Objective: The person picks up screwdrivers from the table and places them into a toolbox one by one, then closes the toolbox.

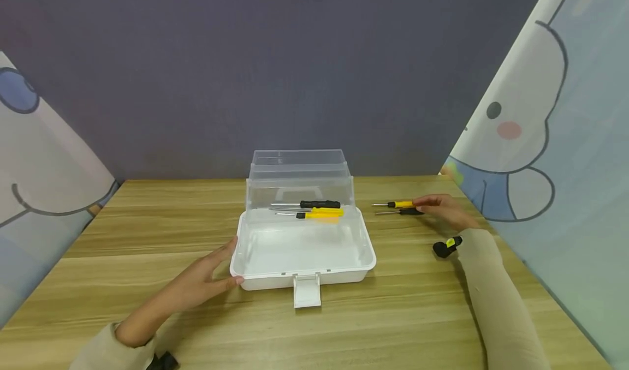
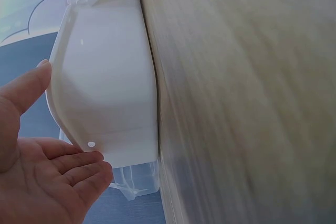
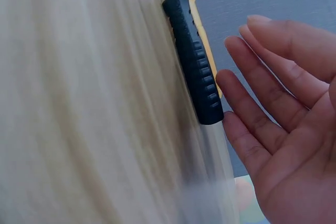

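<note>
Screwdrivers (image 1: pixel 402 204): yellow- and black-handled pair on worktop (image 1: pixel 393 315), right of toolbox (image 1: pixel 344 278).
Right grip (image 3: pixel 294 129): wide, beside the handles; I judge this reaching, a pinch needed next.
Left grip (image 1: pixel 199 282): wide, touching toolbox.

Your table (image 1: pixel 172 222): wood-grained, yellowish brown. Directly on it, before you — one white box (image 1: pixel 344 276), standing open. To your right, side by side — one yellow-and-black screwdriver (image 1: pixel 402 204); one black-handled screwdriver (image 1: pixel 409 212), nearer you.

Box (image 1: pixel 302 251) on table (image 1: pixel 393 315), screwdrivers (image 1: pixel 320 204) seemingly inside its rear, two more screwdrivers (image 1: pixel 403 204) at right
</note>
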Demonstrator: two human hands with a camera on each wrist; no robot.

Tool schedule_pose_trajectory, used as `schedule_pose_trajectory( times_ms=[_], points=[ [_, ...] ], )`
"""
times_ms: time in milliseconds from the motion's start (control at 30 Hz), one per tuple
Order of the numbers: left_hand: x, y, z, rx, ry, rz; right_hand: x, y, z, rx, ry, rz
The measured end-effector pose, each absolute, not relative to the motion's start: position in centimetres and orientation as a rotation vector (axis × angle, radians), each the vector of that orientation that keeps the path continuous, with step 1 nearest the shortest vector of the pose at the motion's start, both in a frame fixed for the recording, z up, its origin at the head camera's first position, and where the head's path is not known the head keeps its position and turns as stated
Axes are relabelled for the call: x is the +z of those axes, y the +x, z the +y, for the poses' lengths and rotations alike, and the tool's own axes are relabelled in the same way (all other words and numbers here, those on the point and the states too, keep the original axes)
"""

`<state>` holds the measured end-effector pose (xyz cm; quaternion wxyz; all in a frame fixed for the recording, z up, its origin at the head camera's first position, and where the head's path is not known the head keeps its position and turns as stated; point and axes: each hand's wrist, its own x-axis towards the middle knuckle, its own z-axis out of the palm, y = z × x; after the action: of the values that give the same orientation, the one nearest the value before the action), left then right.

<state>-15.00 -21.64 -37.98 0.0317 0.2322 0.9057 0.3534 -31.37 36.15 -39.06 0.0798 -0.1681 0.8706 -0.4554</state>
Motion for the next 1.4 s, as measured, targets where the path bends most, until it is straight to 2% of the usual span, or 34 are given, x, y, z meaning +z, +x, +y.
schedule_pose_trajectory(
  times_ms=[1400],
  points=[
    [-37.6, -15.3, -21.6, 1.077, 0.713, 2.792, -40.0, -32.3, 36.4, -1.245, -0.344, 2.601]
  ],
)
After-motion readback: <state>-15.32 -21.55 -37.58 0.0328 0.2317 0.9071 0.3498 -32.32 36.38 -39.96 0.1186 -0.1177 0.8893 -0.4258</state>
